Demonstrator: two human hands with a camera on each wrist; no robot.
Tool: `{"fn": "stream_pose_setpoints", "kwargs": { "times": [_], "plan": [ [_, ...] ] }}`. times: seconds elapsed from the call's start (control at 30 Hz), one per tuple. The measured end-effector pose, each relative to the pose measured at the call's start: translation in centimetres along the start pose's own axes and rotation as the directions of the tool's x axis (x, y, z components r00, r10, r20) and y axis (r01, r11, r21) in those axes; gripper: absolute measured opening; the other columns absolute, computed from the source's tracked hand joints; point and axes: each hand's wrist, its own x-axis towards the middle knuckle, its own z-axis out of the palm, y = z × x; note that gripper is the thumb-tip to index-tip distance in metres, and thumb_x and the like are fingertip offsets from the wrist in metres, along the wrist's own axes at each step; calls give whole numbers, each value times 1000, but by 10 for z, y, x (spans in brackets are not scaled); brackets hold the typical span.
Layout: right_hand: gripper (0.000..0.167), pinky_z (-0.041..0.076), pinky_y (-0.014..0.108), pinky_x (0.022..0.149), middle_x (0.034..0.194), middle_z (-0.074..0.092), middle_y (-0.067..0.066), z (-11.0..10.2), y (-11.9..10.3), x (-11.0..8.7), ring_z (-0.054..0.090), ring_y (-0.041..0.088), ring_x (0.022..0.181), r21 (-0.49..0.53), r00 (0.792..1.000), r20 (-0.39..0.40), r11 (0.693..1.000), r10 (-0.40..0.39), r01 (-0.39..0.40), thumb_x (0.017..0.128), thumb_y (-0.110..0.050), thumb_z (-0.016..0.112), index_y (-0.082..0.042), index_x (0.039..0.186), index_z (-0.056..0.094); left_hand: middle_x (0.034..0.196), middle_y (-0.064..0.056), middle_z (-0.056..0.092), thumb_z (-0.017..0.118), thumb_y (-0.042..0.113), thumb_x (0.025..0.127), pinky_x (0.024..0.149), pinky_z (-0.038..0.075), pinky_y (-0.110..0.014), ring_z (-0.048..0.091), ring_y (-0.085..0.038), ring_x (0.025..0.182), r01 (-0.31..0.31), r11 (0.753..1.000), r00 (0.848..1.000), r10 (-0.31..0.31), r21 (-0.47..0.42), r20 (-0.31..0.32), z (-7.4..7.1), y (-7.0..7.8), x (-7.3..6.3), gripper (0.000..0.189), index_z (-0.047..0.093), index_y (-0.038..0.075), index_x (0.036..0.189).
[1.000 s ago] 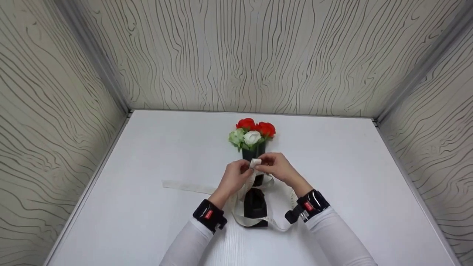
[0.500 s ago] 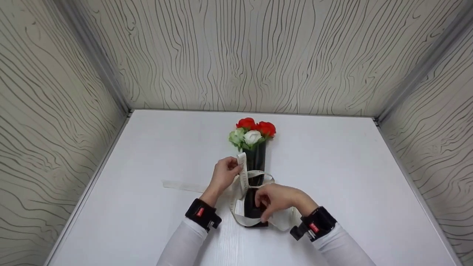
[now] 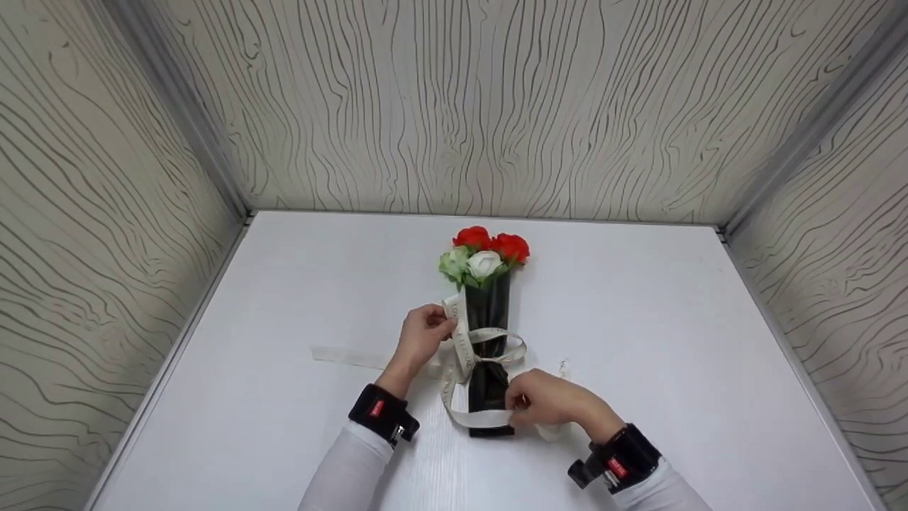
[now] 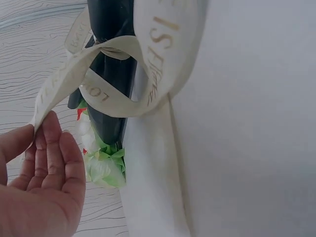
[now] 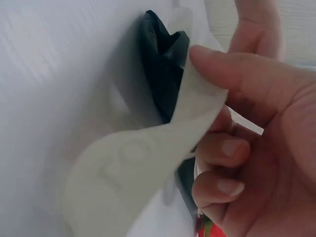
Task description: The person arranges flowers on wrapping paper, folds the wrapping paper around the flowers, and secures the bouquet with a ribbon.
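A bouquet in black wrapping (image 3: 488, 309) lies on the white table, its red, white and pale green flowers (image 3: 484, 263) toward the back. Cream ribbon with gold lettering (image 3: 489, 420) circles its middle, with loops across the wrap. My left hand (image 3: 422, 333) pinches a folded length of ribbon left of the bouquet; the left wrist view shows this ribbon (image 4: 59, 86) between thumb and fingers. Near the bouquet's lower end, my right hand (image 3: 550, 397) pinches another part of the ribbon; in the right wrist view the thumb presses this ribbon (image 5: 197, 98) against the fingers.
A flat ribbon tail (image 3: 355, 357) stretches left over the white table (image 3: 284, 284). Another bit of ribbon (image 3: 564, 369) shows behind the right hand. Wood-grain panels (image 3: 454, 106) enclose the table at the back and sides.
My right hand has left the upper ribbon, moved down toward the bouquet's lower end and taken hold of ribbon there. My left hand has shifted left with its folded ribbon.
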Motion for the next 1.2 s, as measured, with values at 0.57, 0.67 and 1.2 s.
{"fn": "stream_pose_setpoints", "kwargs": {
  "times": [0.57,0.67,1.2],
  "plan": [
    [5,40,26,51,75,57,-4,-77,41,-67,47,16,63,144,844,-406,937,350,-319,81,-22,65,-18,85,63,80,-22,61,58,1,83,66,50,-41,60,-33,72,-14,999,1000,13,-32,-21,-5,27,-18,16,55,-13,92],
    [8,40,27,53,80,58,-2,-83,51,-76,47,17,65,154,811,-437,921,388,-358,82,-20,64,-15,88,64,80,-21,61,59,1,82,66,50,-40,60,-33,72,-11,999,1000,10,-39,-20,-5,26,-18,17,55,-12,92],
    [12,42,37,64,84,59,4,-72,100,-90,50,19,72,58,751,-450,855,483,-516,81,-4,59,-5,92,63,82,-22,62,58,1,83,66,50,-37,61,-32,73,-19,999,1000,19,-35,3,-8,21,-20,16,56,-11,94]
  ]
}}
